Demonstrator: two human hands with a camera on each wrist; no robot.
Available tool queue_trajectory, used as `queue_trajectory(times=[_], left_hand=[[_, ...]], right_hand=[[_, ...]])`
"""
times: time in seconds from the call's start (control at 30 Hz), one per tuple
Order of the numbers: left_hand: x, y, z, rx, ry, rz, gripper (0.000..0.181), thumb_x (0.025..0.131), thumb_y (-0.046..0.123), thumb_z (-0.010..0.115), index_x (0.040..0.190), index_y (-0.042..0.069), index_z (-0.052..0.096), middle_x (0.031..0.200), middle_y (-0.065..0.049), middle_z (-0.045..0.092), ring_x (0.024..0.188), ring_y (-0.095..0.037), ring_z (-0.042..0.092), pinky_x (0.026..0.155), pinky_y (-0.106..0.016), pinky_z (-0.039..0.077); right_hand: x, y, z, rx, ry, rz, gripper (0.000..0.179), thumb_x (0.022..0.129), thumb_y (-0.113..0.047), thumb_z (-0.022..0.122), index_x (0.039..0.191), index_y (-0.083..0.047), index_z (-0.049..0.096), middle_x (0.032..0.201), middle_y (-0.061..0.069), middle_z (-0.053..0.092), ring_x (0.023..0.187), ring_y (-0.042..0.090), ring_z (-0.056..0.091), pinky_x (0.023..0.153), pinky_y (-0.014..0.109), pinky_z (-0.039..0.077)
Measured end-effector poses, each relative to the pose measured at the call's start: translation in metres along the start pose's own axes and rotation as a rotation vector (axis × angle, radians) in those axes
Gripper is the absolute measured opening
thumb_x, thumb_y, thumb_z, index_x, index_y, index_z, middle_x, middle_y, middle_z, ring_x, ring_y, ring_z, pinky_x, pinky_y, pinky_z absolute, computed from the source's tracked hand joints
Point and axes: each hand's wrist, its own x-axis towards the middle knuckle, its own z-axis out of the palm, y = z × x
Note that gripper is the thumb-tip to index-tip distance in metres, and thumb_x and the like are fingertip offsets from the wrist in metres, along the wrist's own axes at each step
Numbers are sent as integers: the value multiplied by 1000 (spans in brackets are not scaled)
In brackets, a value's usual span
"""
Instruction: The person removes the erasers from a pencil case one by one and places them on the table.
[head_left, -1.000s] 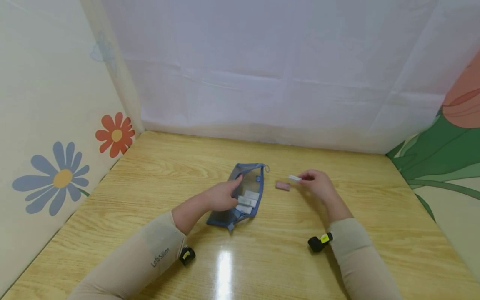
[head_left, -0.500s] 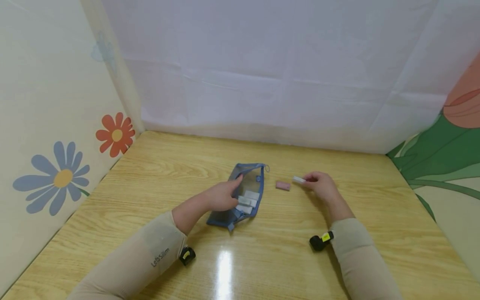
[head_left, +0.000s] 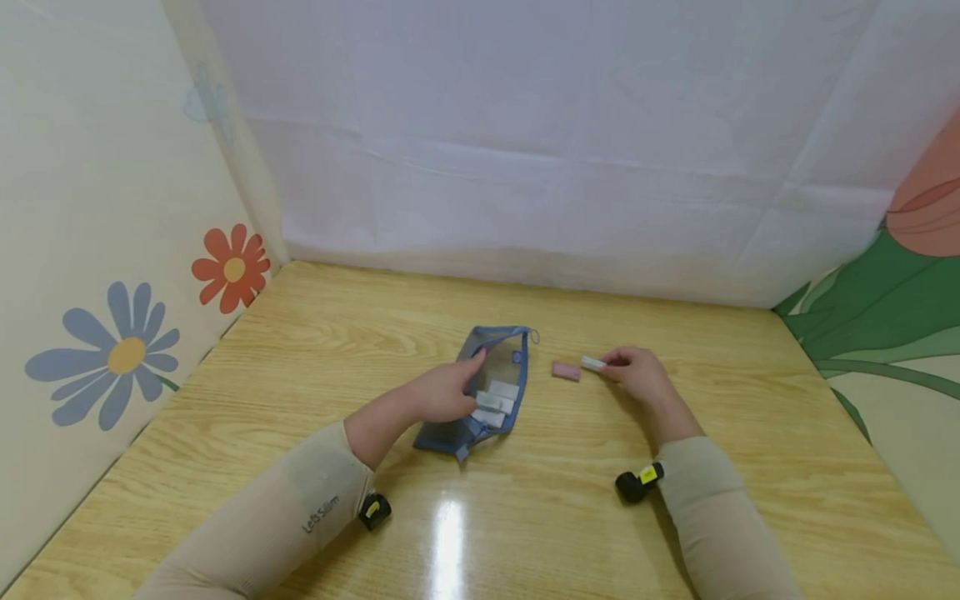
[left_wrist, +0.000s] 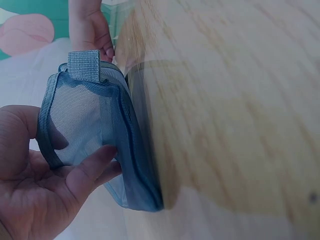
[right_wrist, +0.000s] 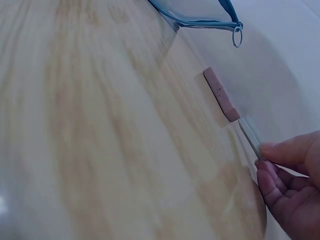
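A blue mesh zip pouch (head_left: 524,367) stands with its mouth open in the middle of the table. Its near side is gripped by my left hand (head_left: 444,392), thumb over the rim; in the left wrist view the fingers (left_wrist: 95,167) curl round the mesh. Several small white blocks (head_left: 497,405) lie inside. To the right, my right hand (head_left: 641,375) pinches one small white block (right_wrist: 250,137) between thumb and fingers. Just left of that block, a pink block (right_wrist: 220,95) of similar size lies on the table. Whether the two blocks touch is hard to tell.
The wood-grain table (head_left: 525,517) runs back to a white cloth (head_left: 562,167). Flower-printed panels (head_left: 105,208) stand at both sides. A ring (right_wrist: 237,37) hangs from the pouch's zip end.
My right hand shifted slightly right with the white block, then came back a little left and nearer to me, bringing the block close to the pink one. Left hand and pouch stayed still.
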Motion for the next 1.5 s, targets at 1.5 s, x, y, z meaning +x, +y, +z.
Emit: queue_trajectory(times=[1.5], left_hand=[[1, -1, 2, -7, 1, -9, 80, 83, 10, 52, 147, 8, 4, 137, -15, 41, 46, -10, 32, 52, -29, 40]], right_hand=[[-1, -1, -2, 75, -17, 68, 29, 86, -18, 61, 109, 0, 62, 100, 13, 62, 86, 21, 55, 73, 29, 43]])
